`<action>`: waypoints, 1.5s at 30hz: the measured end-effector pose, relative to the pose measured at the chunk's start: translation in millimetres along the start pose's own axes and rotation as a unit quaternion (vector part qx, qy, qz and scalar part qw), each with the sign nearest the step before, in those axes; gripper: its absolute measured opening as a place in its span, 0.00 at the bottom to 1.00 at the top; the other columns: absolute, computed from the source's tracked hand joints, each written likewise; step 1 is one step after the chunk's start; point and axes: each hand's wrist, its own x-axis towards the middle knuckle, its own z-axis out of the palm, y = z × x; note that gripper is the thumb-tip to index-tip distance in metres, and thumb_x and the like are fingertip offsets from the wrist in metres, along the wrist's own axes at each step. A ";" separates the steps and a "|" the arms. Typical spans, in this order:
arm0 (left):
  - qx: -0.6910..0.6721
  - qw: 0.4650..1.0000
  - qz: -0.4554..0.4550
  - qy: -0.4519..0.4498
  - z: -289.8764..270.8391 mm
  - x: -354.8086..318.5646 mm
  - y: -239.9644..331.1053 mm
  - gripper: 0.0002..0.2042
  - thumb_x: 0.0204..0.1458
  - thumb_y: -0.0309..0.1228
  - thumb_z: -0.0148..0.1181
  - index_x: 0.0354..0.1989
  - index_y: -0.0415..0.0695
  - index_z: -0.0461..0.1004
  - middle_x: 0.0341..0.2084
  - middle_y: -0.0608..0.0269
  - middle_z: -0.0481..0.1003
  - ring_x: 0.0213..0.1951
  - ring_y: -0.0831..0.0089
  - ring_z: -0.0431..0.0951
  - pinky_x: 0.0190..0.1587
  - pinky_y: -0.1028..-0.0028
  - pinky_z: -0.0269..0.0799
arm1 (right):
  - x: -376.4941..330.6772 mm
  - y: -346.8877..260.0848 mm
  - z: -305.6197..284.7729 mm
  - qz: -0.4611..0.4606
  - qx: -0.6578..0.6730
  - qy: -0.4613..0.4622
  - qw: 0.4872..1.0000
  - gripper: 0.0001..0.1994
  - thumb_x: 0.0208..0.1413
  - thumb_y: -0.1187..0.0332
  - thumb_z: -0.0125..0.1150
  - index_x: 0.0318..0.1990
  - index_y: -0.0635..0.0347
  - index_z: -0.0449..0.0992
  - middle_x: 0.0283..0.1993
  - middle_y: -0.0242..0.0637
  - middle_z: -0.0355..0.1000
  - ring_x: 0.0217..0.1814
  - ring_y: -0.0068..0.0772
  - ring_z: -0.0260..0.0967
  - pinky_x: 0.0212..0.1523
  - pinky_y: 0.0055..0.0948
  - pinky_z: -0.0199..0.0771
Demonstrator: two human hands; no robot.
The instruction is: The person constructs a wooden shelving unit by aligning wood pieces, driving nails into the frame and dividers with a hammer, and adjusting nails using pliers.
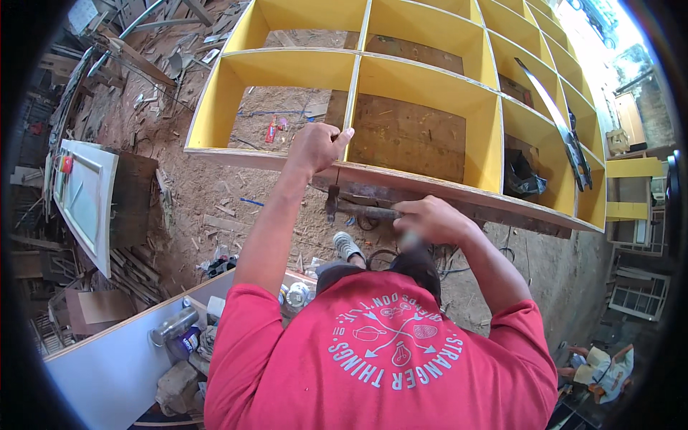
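Observation:
A large wooden shelving unit (430,175) with yellow inner walls and several open compartments stretches out in front of me. My left hand (315,149) is closed at its near edge, around the end of an upright divider (351,93). My right hand (438,218) grips the handle of a hammer (365,211), just below that edge. The hammer head points left and sits under the divider, close to a thin dark line that may be a nail. Whether the head touches the wood I cannot tell.
A handsaw (559,125) lies across the compartments at the right, near a black plastic bag (523,175). A white-framed panel (86,197) leans at the left. Cans and bundles fill an open box (115,358) at lower left. Wood scraps litter the dirt floor (208,190).

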 end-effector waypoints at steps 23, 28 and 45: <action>-0.071 0.997 -0.035 -0.015 1.6 12.4 2.7 0.21 0.65 0.37 0.54 0.21 0.36 0.73 0.19 0.43 0.72 0.25 0.41 0.75 0.29 0.51 0.67 | 23.1 89.9 -28.8 0.051 0.379 0.486 0.786 0.20 0.73 0.70 0.53 0.67 0.68 0.64 0.26 0.26 0.64 0.17 0.13 0.56 0.17 0.18 0.58; -0.086 0.995 -0.045 -0.014 -0.4 17.1 5.5 0.18 0.65 0.32 0.55 0.21 0.37 0.71 0.17 0.48 0.69 0.21 0.47 0.72 0.27 0.55 0.65 | 30.0 88.4 -25.3 0.071 0.344 0.497 0.794 0.21 0.73 0.71 0.51 0.66 0.76 0.61 0.27 0.30 0.65 0.16 0.16 0.58 0.17 0.18 0.60; -0.078 0.990 -0.111 -0.045 -2.3 21.2 3.2 0.20 0.50 0.45 0.74 0.27 0.37 0.78 0.22 0.51 0.78 0.26 0.52 0.78 0.32 0.63 0.73 | 45.3 73.6 -37.7 0.149 0.344 0.488 0.788 0.17 0.73 0.73 0.48 0.65 0.69 0.66 0.21 0.26 0.62 0.14 0.14 0.54 0.16 0.20 0.53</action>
